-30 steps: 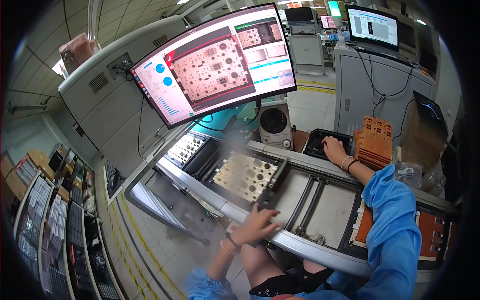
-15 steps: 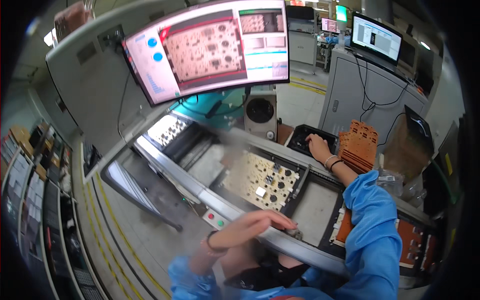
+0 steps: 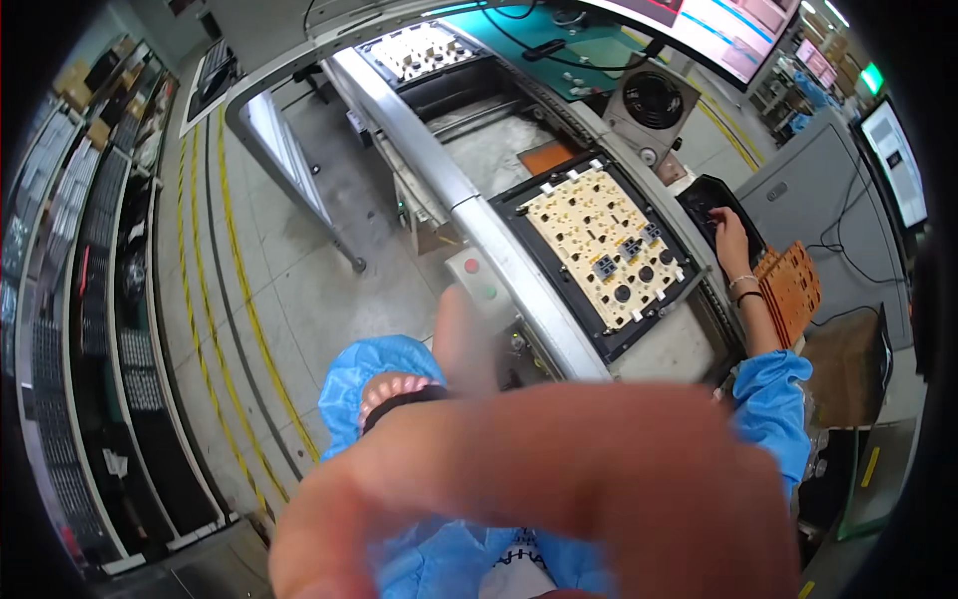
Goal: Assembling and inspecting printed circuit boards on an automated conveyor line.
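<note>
Very close to the camera, my left hand fills the lower middle of the head view. It is bent and smeared by motion, so I cannot see whether its fingers hold anything. At the right, my right hand reaches into a black tray, its fingers curled together at the small dark contents. What lies between those fingertips is too small to make out. Between the hands, a cream board with dark round and blocky parts sits in a black frame on the conveyor. My left hand hides the conveyor's near end.
Orange plates stand stacked beside my right forearm. A metal rail runs along the conveyor's near side, with a red and green button box below it. A small fan unit stands behind. Another lit board lies farther up the line.
The view has swung, so the monitor now sits at the upper right edge. My left hand has risen from the conveyor rail up close to the camera. My right hand stays at the black tray.
</note>
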